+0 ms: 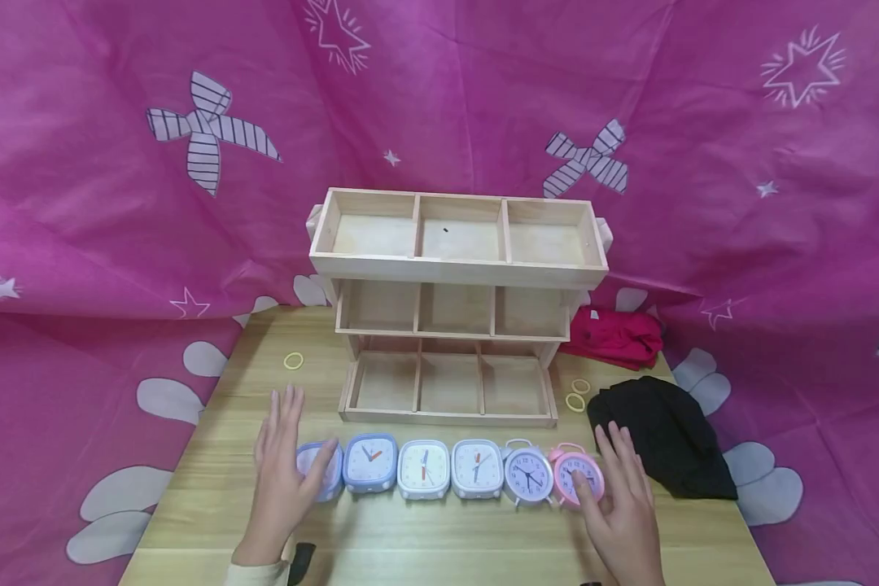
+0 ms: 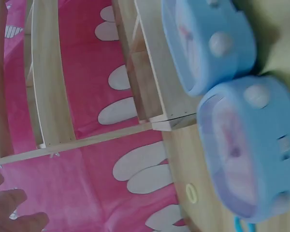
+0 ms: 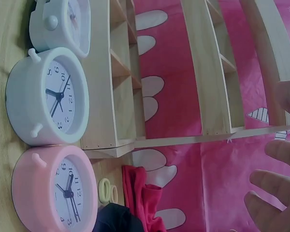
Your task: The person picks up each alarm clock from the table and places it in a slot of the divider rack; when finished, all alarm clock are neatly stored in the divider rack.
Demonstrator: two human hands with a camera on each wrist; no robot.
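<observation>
Several small alarm clocks stand side by side in a row. At the left end is a blue square clock (image 1: pixel 330 472), partly behind my left hand (image 1: pixel 282 476), whose fingers are straight. Another blue square clock (image 1: pixel 369 462) comes beside it, then a white square clock (image 1: pixel 423 470) and a second pale square clock (image 1: pixel 477 469). A round pale lavender clock (image 1: pixel 529 476) and a round pink clock (image 1: pixel 570 468) fill the right end. My right hand (image 1: pixel 623 513) spreads its fingers by the pink clock, thumb in front of its face. Whether either hand touches a clock I cannot tell.
Behind the row stands a three-tier wooden shelf (image 1: pixel 450 419) with divided trays. Yellow rings (image 1: pixel 293 360) lie on both sides of it. A red cloth (image 1: pixel 615 338) and a black cloth (image 1: pixel 662 435) lie at the right. A pink patterned curtain (image 1: pixel 439 98) surrounds the table.
</observation>
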